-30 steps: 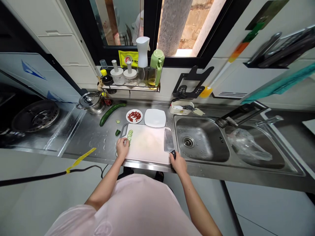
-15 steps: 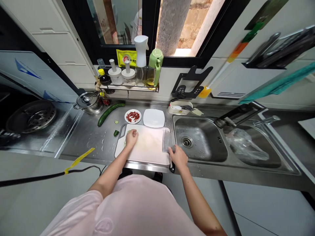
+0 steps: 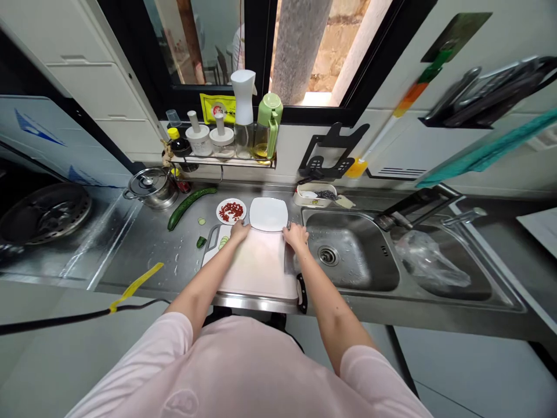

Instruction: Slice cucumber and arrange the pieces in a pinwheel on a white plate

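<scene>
Square plate [image 3: 268, 213]: cutting board's [image 3: 256, 267] 12 o'clock
Left hand [image 3: 239, 232]: half-curled at plate's 8 o'clock, can't tell if gripping
Right hand [image 3: 296, 235]: half-curled at plate's 4 o'clock, grip unclear too
Knife [image 3: 301, 293]: handle at board's 4 o'clock

No wording or number is legible: the yellow packet [image 3: 225, 104] bears print (too small to make out), the pale panel [image 3: 65, 152] 2 blue marks, the pink shirt [image 3: 243, 371] 1 faint emblem [image 3: 180, 402].
</scene>
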A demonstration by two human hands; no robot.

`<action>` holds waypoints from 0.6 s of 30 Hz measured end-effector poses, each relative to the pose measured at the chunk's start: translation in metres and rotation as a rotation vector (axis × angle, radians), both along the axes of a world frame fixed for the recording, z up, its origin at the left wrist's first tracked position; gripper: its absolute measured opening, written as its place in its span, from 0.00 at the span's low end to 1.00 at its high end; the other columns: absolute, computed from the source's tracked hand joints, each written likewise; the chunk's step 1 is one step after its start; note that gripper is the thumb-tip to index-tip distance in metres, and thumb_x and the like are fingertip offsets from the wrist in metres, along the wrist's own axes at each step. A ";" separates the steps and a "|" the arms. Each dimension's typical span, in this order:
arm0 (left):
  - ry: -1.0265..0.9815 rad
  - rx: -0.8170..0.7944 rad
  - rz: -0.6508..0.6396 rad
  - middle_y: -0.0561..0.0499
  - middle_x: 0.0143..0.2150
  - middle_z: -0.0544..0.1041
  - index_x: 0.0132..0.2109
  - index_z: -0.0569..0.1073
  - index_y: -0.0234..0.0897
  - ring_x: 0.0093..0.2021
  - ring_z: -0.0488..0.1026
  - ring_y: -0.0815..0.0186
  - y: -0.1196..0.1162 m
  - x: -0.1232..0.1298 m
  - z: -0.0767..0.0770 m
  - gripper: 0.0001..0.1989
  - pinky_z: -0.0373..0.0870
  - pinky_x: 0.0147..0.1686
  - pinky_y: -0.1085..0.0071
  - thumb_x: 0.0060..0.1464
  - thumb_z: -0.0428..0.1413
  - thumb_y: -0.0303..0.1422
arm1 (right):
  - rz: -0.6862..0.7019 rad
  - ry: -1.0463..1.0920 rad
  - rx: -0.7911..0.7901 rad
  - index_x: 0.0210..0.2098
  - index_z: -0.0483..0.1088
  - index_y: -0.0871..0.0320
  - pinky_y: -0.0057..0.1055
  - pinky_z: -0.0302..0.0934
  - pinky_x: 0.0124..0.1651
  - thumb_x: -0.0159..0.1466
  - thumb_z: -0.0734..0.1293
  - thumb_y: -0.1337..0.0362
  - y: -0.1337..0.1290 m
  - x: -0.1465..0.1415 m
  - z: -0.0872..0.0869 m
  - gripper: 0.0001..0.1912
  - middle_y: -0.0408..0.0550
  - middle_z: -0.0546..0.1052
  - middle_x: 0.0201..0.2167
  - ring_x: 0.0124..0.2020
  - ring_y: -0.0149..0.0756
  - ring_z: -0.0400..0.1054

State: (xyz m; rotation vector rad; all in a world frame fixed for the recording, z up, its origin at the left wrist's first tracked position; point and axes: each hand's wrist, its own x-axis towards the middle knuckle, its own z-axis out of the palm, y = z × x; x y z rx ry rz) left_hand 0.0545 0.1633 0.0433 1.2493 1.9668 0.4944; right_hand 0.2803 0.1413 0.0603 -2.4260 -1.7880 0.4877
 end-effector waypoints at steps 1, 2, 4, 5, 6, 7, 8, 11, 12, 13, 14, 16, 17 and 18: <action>-0.008 0.001 0.003 0.44 0.39 0.78 0.49 0.70 0.35 0.40 0.74 0.61 0.002 0.001 -0.002 0.20 0.63 0.38 0.73 0.50 0.55 0.39 | -0.013 0.001 -0.008 0.48 0.70 0.61 0.43 0.50 0.51 0.63 0.58 0.55 0.003 -0.001 -0.002 0.21 0.60 0.70 0.47 0.52 0.51 0.57; -0.014 0.013 0.000 0.45 0.36 0.78 0.48 0.71 0.35 0.38 0.75 0.61 0.004 0.003 -0.004 0.18 0.63 0.36 0.73 0.50 0.55 0.38 | -0.027 0.002 -0.011 0.47 0.71 0.61 0.43 0.50 0.51 0.63 0.58 0.55 0.006 -0.002 -0.004 0.20 0.60 0.70 0.47 0.52 0.52 0.57; -0.027 0.031 -0.009 0.47 0.30 0.77 0.44 0.73 0.35 0.32 0.74 0.63 0.007 0.006 -0.006 0.14 0.63 0.33 0.73 0.50 0.55 0.37 | -0.052 0.004 -0.003 0.46 0.71 0.60 0.44 0.49 0.51 0.62 0.58 0.56 0.010 -0.004 -0.007 0.20 0.60 0.70 0.46 0.52 0.53 0.56; -0.037 0.032 -0.010 0.48 0.28 0.77 0.42 0.73 0.35 0.30 0.74 0.64 0.008 0.008 -0.007 0.13 0.63 0.31 0.74 0.50 0.54 0.36 | -0.065 0.007 0.002 0.46 0.72 0.60 0.45 0.49 0.51 0.62 0.58 0.56 0.012 -0.005 -0.008 0.20 0.61 0.70 0.46 0.52 0.53 0.56; -0.048 0.029 -0.010 0.49 0.25 0.76 0.40 0.73 0.35 0.27 0.73 0.65 0.010 0.009 -0.008 0.12 0.63 0.30 0.74 0.50 0.54 0.36 | -0.077 0.012 0.005 0.45 0.72 0.60 0.45 0.48 0.51 0.62 0.58 0.56 0.014 -0.005 -0.009 0.20 0.61 0.69 0.46 0.53 0.54 0.55; -0.058 0.024 -0.009 0.50 0.23 0.74 0.39 0.73 0.35 0.25 0.72 0.66 0.012 0.011 -0.009 0.10 0.63 0.28 0.74 0.50 0.54 0.35 | -0.088 0.016 0.006 0.45 0.72 0.61 0.46 0.48 0.51 0.62 0.58 0.55 0.016 -0.006 -0.010 0.20 0.62 0.68 0.47 0.53 0.54 0.54; -0.068 0.017 -0.007 0.52 0.21 0.73 0.38 0.73 0.35 0.23 0.71 0.67 0.014 0.012 -0.010 0.10 0.62 0.27 0.75 0.50 0.54 0.35 | -0.100 0.021 0.005 0.44 0.73 0.61 0.46 0.47 0.52 0.61 0.58 0.55 0.018 -0.006 -0.011 0.21 0.62 0.68 0.48 0.53 0.54 0.54; -0.080 0.003 -0.010 0.54 0.18 0.70 0.35 0.72 0.36 0.18 0.67 0.69 0.018 0.016 -0.012 0.07 0.61 0.24 0.75 0.50 0.53 0.34 | -0.129 0.024 0.007 0.43 0.73 0.62 0.47 0.46 0.52 0.61 0.59 0.55 0.023 -0.006 -0.016 0.21 0.63 0.66 0.49 0.53 0.55 0.53; -0.079 0.000 -0.014 0.54 0.18 0.70 0.34 0.72 0.36 0.17 0.67 0.69 0.019 0.017 -0.013 0.06 0.60 0.24 0.75 0.49 0.53 0.33 | -0.135 0.023 0.012 0.42 0.74 0.62 0.48 0.46 0.52 0.60 0.60 0.55 0.024 -0.006 -0.018 0.20 0.63 0.66 0.49 0.52 0.55 0.53; -0.078 -0.002 -0.018 0.54 0.17 0.69 0.33 0.72 0.36 0.17 0.66 0.70 0.020 0.018 -0.014 0.06 0.60 0.24 0.75 0.49 0.53 0.33 | -0.140 0.021 0.018 0.42 0.74 0.62 0.48 0.45 0.51 0.60 0.60 0.55 0.025 -0.006 -0.020 0.20 0.62 0.66 0.48 0.52 0.55 0.53; -0.077 -0.004 -0.021 0.55 0.17 0.69 0.33 0.71 0.36 0.16 0.65 0.70 0.020 0.019 -0.015 0.05 0.60 0.24 0.75 0.49 0.53 0.32 | -0.144 0.020 0.025 0.41 0.74 0.62 0.48 0.45 0.51 0.59 0.61 0.56 0.026 -0.006 -0.022 0.19 0.62 0.66 0.48 0.52 0.55 0.53; -0.070 -0.007 -0.018 0.55 0.17 0.69 0.35 0.71 0.37 0.16 0.65 0.69 0.021 0.020 -0.017 0.06 0.60 0.24 0.75 0.48 0.53 0.31 | -0.148 0.020 0.043 0.41 0.74 0.61 0.48 0.45 0.51 0.59 0.61 0.57 0.027 -0.006 -0.026 0.18 0.62 0.66 0.48 0.52 0.55 0.53; -0.064 -0.007 -0.014 0.55 0.17 0.70 0.36 0.70 0.37 0.16 0.65 0.68 0.021 0.021 -0.018 0.07 0.60 0.24 0.75 0.47 0.53 0.30 | -0.150 0.021 0.050 0.41 0.74 0.61 0.48 0.45 0.52 0.59 0.61 0.57 0.027 -0.005 -0.028 0.18 0.62 0.66 0.48 0.53 0.55 0.53; -0.056 -0.005 -0.010 0.54 0.18 0.70 0.37 0.70 0.37 0.16 0.65 0.68 0.021 0.021 -0.019 0.07 0.60 0.24 0.74 0.47 0.53 0.29 | -0.153 0.025 0.054 0.41 0.74 0.61 0.49 0.44 0.52 0.58 0.61 0.57 0.027 -0.005 -0.029 0.17 0.62 0.66 0.48 0.53 0.55 0.52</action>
